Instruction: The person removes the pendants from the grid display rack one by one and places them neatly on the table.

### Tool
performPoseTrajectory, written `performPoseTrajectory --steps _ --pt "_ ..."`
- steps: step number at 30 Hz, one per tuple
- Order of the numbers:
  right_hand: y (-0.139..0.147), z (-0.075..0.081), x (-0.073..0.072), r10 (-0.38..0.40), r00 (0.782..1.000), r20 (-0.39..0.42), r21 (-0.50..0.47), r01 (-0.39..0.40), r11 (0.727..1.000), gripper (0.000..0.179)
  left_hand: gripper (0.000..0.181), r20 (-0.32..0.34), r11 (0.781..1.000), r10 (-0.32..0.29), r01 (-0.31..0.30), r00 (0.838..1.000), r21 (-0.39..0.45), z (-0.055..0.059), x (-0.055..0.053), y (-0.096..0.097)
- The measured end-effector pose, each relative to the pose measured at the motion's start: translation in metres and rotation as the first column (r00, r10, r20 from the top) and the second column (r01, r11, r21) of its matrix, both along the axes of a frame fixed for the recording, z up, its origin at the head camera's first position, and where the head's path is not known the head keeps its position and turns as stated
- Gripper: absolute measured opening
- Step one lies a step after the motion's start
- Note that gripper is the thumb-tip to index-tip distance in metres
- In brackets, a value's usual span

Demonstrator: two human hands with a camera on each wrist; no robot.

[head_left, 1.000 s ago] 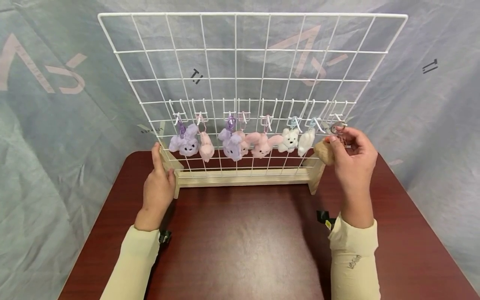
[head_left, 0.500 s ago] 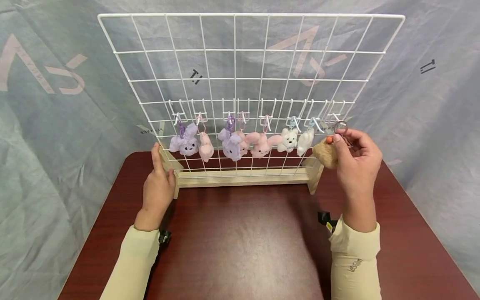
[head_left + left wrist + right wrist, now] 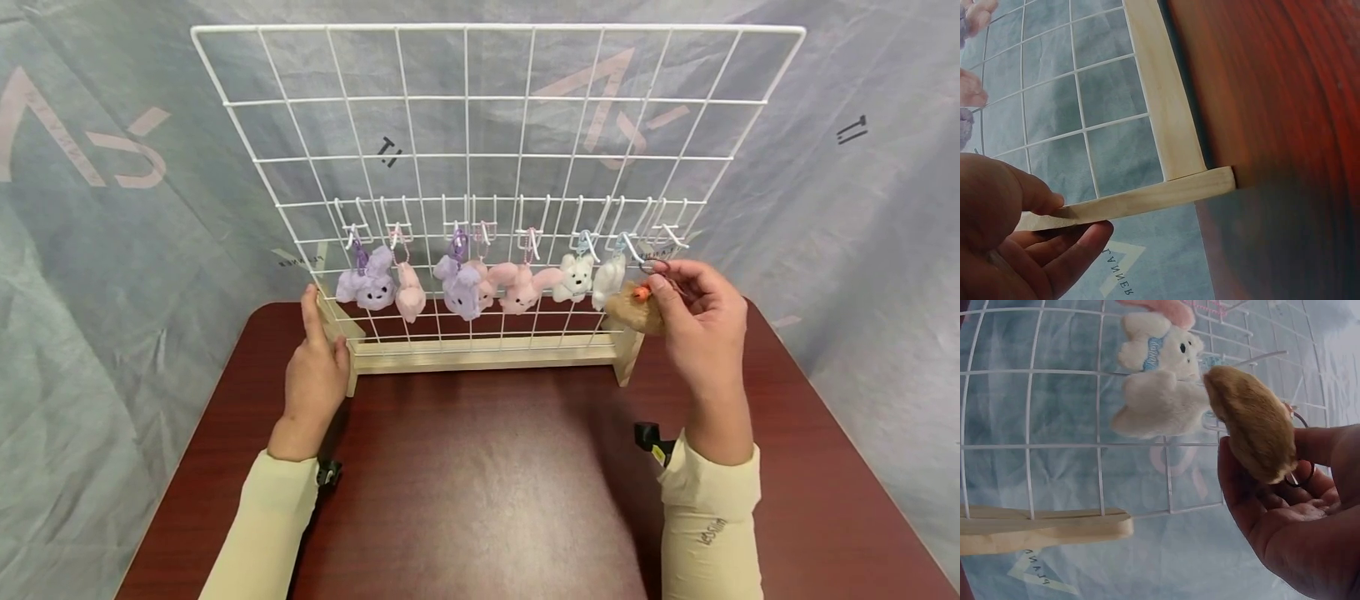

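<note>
In the head view my right hand (image 3: 701, 321) pinches a brown plush keychain (image 3: 636, 308) with an orange bead and a metal ring. It is in front of the rack's right side, below a bare white hook (image 3: 670, 237). The right wrist view shows the brown plush (image 3: 1254, 422) at my fingertips, beside a white plush (image 3: 1160, 405). On the other side my left hand (image 3: 318, 383) holds the wooden stand's left upright (image 3: 341, 321). In the left wrist view, thumb and fingers lie on either side of that wooden upright (image 3: 1141, 201).
A white wire grid (image 3: 467, 100) leans back in the stand on a dark red table (image 3: 480, 483). Purple plushes (image 3: 375, 287), pink plushes (image 3: 521, 289) and white bear plushes (image 3: 576, 277) hang from its hooks in a row. A grey curtain (image 3: 112, 292) stands behind.
My right hand shifted slightly right, then came back left with the brown plush keychain. Its ring now sits lower, further from the bare hook. My left hand stays on the upright.
</note>
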State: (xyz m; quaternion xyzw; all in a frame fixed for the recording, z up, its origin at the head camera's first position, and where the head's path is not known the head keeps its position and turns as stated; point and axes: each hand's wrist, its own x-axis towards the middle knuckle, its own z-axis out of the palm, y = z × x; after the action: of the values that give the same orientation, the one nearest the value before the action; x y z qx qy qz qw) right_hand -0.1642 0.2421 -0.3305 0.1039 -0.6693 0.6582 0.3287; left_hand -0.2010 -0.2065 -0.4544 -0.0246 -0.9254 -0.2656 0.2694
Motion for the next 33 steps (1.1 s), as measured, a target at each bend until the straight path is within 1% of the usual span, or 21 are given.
performPoseTrajectory --steps 4,8,14,19,24,27,33 --pt "0.0011 -0.0023 -0.0017 0.002 0.996 0.088 0.114 -0.012 0.993 0.014 0.09 0.0 1.0 -0.001 0.001 1.0 0.0 -0.0002 -0.0004 -0.0004" --pt "0.0022 -0.0031 -0.002 -0.013 0.99 0.138 0.199 -0.014 0.98 0.012 0.09 -0.015 1.0 -0.003 0.003 1.0 0.001 -0.001 -0.0012 -0.0006" --pt "0.0026 -0.0037 -0.0026 -0.033 0.985 0.167 0.268 -0.013 0.963 0.016 0.09 -0.024 1.0 0.004 -0.004 1.0 0.0 -0.001 -0.0012 -0.0003" --pt "0.0028 -0.0062 -0.0054 -0.037 0.986 0.161 0.301 -0.013 0.953 0.017 0.091 -0.019 1.0 0.007 -0.007 1.0 0.001 -0.0011 -0.0014 -0.0003" --pt "0.0009 -0.0076 -0.0071 -0.03 0.981 0.192 0.287 -0.027 0.958 0.025 0.091 -0.012 1.0 0.005 -0.005 1.0 0.003 -0.0018 -0.0015 -0.0006" --pt "-0.0006 -0.0073 -0.0073 -0.013 0.974 0.225 0.236 -0.042 0.971 0.028 0.091 -0.011 1.0 -0.004 0.004 1.0 0.001 -0.0028 -0.002 -0.0005" --pt "-0.0011 -0.0066 -0.0076 -0.004 0.971 0.239 0.156 -0.034 0.987 0.033 0.091 -0.014 1.0 0.007 -0.007 1.0 -0.002 -0.0026 -0.0032 0.001"
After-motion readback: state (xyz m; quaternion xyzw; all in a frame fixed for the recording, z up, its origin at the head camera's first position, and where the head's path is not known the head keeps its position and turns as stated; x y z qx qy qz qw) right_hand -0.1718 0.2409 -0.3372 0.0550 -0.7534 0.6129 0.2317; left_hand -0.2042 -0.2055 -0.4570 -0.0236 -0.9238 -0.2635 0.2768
